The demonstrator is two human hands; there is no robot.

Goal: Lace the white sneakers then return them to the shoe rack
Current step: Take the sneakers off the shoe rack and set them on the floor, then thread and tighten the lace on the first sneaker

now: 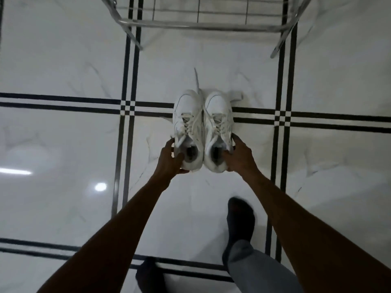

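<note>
Two white sneakers are held side by side above the floor, toes pointing away from me. My left hand (171, 158) grips the left sneaker (187, 123) at its heel and collar. My right hand (240, 155) grips the right sneaker (218, 121) the same way. Both shoes show laces across their tongues, and loose lace ends trail out past the toes. The metal shoe rack (203, 26) stands ahead at the top of the view, its wire shelf bare in the part I see.
The floor (63, 60) is glossy white marble tile with black double stripes. My feet in dark socks (240, 218) stand below the shoes, with a grey trouser leg showing. The rack's slanted legs reach the floor at left and right.
</note>
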